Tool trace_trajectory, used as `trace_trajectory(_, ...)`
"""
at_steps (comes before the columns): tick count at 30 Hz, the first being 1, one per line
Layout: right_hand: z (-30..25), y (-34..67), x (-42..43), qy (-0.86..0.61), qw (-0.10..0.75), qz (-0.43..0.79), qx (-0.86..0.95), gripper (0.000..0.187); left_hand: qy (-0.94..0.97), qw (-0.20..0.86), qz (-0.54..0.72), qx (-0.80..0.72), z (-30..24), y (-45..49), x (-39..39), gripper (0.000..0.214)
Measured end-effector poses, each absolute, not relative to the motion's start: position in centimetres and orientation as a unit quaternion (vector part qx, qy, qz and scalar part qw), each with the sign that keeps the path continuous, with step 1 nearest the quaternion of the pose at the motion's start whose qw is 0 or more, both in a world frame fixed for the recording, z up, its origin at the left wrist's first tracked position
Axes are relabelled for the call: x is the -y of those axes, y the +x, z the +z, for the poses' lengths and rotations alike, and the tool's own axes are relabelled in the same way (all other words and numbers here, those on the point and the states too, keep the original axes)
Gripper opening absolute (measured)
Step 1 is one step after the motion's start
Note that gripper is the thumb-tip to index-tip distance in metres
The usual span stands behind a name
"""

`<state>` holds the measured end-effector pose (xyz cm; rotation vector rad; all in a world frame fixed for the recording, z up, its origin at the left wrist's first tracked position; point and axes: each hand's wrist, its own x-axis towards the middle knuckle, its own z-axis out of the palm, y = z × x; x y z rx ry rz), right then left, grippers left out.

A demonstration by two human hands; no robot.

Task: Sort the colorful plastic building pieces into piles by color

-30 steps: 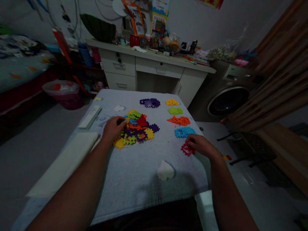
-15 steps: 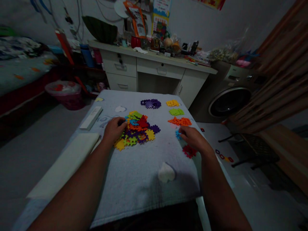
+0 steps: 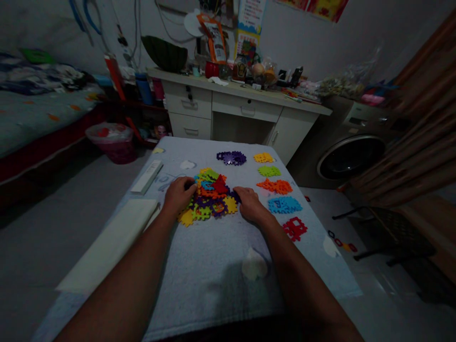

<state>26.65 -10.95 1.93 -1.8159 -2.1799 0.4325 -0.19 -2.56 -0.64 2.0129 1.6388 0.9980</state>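
Note:
A mixed heap of coloured interlocking foam pieces [image 3: 211, 192] lies in the middle of a table covered with a pale cloth [image 3: 199, 266]. My left hand [image 3: 180, 194] rests on the heap's left edge with its fingers curled over some pieces. My right hand [image 3: 249, 203] touches the heap's right edge, fingers bent down onto it. To the right lie sorted groups: purple [image 3: 231, 157], yellow [image 3: 263, 157], green [image 3: 269, 170], orange [image 3: 275, 185], blue [image 3: 284, 204] and red [image 3: 295, 228].
A flat white box [image 3: 147, 176] and a larger white board [image 3: 110, 244] lie at the table's left. White heart shapes [image 3: 254, 267] mark the cloth. Beyond stand a cluttered desk [image 3: 242, 102], a washing machine [image 3: 351, 154], a pink bin [image 3: 113, 141] and a bed [image 3: 32, 118].
My right hand has left the red pieces at the right and moved left to the heap's right edge. The left hand has stayed on the heap. The camera has shifted a little.

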Motion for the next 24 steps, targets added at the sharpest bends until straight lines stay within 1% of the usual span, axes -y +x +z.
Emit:
trace_trajectory(6,2.9,28.0,10.6,-0.62,0.128,0.134,0.762,0.067,0.714,0.177,0.357,-0.576,-0.9,-0.2,2.5,0.033)
trace_trajectory(11,5.1,29.0,9.1,-0.631,0.081,0.135,0.76,0.049,0.717,0.177,0.351,-0.576,-0.7,-0.1,2.6,0.031)
trace_trajectory(14,6.2,29.0,7.1,-0.645,0.089,0.133,0.747,0.04,0.716,0.179,0.346,-0.579,-0.6,0.0,2.7,0.03)
trace_trajectory(17,6.3,28.6,4.4,-0.664,0.158,0.117,0.721,0.03,0.716,0.175,0.346,-0.581,-0.6,0.0,2.7,0.03)
trace_trajectory(20,4.9,28.2,1.6,-0.686,0.261,0.097,0.672,0.02,0.716,0.173,0.344,-0.582,-0.7,0.0,2.7,0.029)
trace_trajectory(24,2.0,27.8,-1.5,-0.706,0.377,0.069,0.596,0.017,0.714,0.17,0.348,-0.583,-0.7,0.0,2.8,0.028)
